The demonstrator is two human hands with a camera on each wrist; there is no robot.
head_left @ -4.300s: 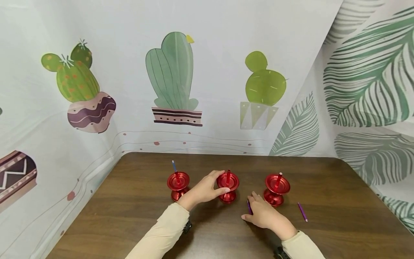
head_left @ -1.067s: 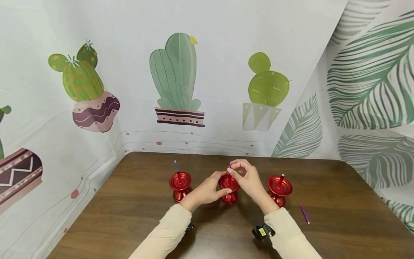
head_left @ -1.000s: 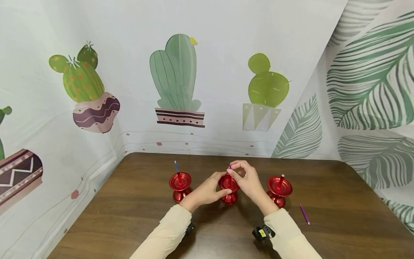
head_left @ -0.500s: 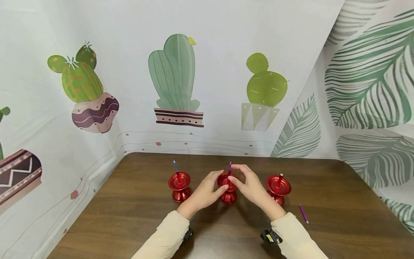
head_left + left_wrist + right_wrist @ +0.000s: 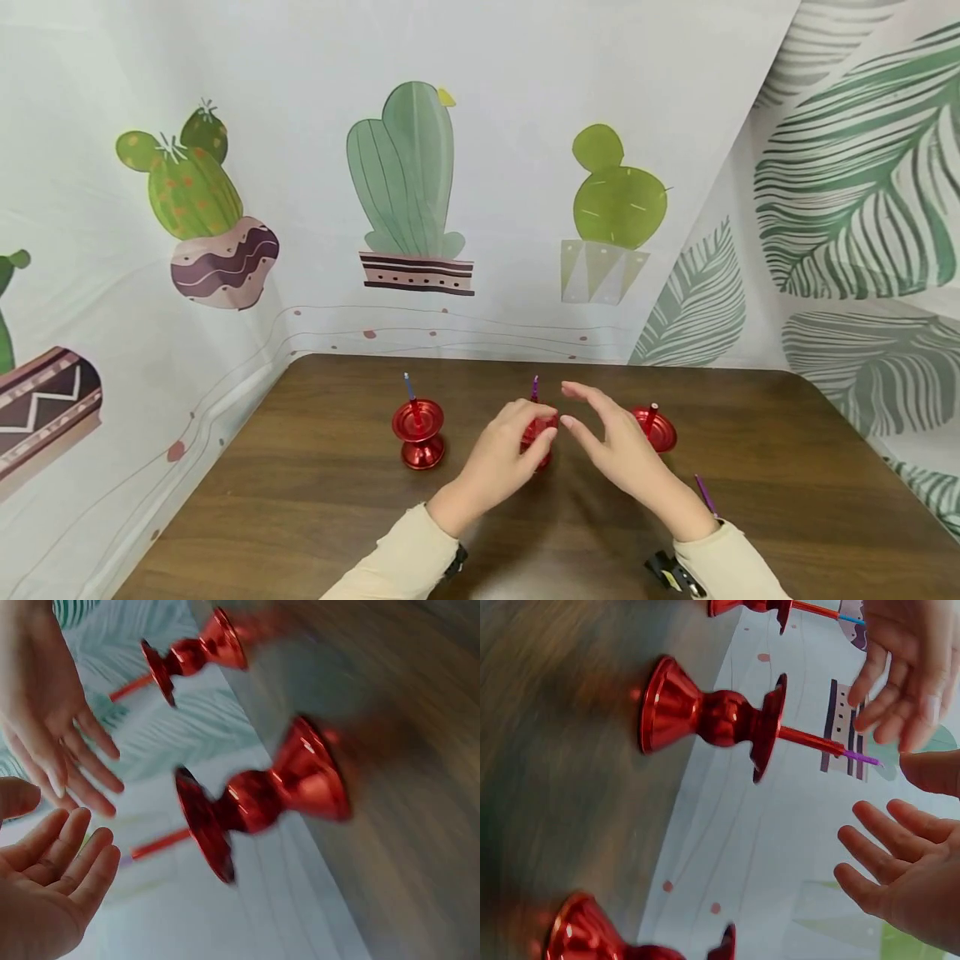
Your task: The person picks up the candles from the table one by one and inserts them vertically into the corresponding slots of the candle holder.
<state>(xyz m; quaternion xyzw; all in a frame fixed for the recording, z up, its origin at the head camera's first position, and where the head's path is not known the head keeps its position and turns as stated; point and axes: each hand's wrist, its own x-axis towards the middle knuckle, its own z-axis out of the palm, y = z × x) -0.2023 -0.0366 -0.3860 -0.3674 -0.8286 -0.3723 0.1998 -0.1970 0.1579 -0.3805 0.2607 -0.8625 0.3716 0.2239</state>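
The middle red metal candlestick stands upright on the table, a purple candle set in the tip of its central stem. My left hand hovers before this candlestick with bent, relaxed fingers and hides part of it in the head view; the left wrist view has it apart from the metal. Just right of it, my right hand is raised, thumb and fingers spread, holding nothing. It covers part of the right candlestick, whose stem top is bare. A second purple candle lies on the table beside my right forearm.
To the left stands another red candlestick bearing a blue candle. The brown wooden table ends at a white cloth backdrop printed with cacti and leaves.
My right hand has brought a purple candle from the table into the middle candlestick's stem, released it and drawn back to the right. My left hand has let go of the dish rim and moved nearer me.
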